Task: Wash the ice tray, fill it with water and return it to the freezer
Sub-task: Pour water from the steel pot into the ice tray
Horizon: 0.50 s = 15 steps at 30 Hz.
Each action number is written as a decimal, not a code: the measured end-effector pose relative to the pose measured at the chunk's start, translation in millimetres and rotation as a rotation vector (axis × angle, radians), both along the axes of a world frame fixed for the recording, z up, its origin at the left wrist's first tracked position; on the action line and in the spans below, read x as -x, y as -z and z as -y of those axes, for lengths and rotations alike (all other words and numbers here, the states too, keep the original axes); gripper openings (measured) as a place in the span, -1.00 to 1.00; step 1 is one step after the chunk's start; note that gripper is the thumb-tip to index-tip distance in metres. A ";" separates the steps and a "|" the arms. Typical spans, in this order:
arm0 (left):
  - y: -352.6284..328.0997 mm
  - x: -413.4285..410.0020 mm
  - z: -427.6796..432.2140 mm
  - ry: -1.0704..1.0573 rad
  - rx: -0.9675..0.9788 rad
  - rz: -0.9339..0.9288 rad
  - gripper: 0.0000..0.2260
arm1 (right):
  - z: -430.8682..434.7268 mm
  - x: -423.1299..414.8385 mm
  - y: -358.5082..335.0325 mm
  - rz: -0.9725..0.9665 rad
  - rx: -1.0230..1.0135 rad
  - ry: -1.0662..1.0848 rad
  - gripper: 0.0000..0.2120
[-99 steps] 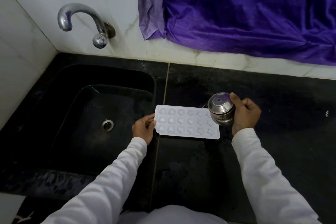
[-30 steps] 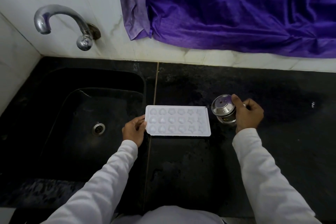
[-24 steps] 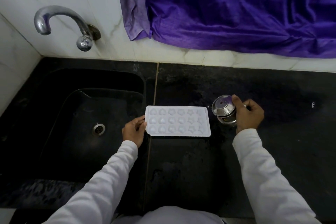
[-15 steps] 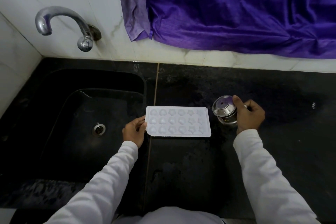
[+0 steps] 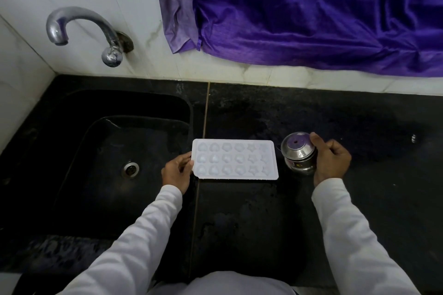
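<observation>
Counter [image 5: 239,235] of black stone carries the white ice tray [image 5: 235,158], left hand [image 5: 176,172] pinching its end; right hand [image 5: 332,159] grips a steel pot [image 5: 298,153]; sink [image 5: 96,108] left, purple curtain [image 5: 311,12] behind

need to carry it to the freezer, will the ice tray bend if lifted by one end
The ice tray looks thin and plastic, so it probably flexes. The left hand holds only its short end, so it may sag.
</observation>
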<state>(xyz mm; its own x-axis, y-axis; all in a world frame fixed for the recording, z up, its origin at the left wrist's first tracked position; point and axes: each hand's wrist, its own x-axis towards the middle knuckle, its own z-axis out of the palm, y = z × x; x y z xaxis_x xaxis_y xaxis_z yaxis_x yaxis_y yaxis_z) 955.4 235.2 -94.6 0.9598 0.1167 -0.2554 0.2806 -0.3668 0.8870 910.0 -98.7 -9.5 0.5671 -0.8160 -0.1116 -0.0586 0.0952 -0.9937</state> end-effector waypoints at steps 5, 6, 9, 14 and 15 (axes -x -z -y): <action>2.1 -0.3 -0.8 0.002 -0.012 -0.003 -0.76 | 0.1 6.6 6.0 -0.073 0.076 -0.022 -0.54; 2.1 -0.4 -0.8 0.001 -0.015 -0.003 -0.76 | -0.3 7.5 7.4 -0.086 0.095 -0.031 -0.54; 0.6 0.0 0.0 0.002 -0.013 -0.003 -0.76 | -1.3 9.8 9.3 -0.121 0.140 -0.049 -0.56; -1.7 1.7 0.8 0.000 -0.017 0.008 -0.76 | -0.9 11.0 8.0 -0.133 0.164 -0.053 -0.55; -1.2 1.8 0.8 -0.001 -0.015 0.006 -0.76 | -0.7 11.0 7.7 -0.132 0.169 -0.053 -0.54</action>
<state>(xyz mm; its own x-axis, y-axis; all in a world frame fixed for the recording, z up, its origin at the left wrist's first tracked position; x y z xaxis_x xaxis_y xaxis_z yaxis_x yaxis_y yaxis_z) 953.6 234.4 -93.4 0.9612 0.1220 -0.2475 0.2756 -0.3800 0.8830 899.0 -98.0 -17.3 0.5990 -0.7991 -0.0515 -0.1893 -0.0788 -0.9788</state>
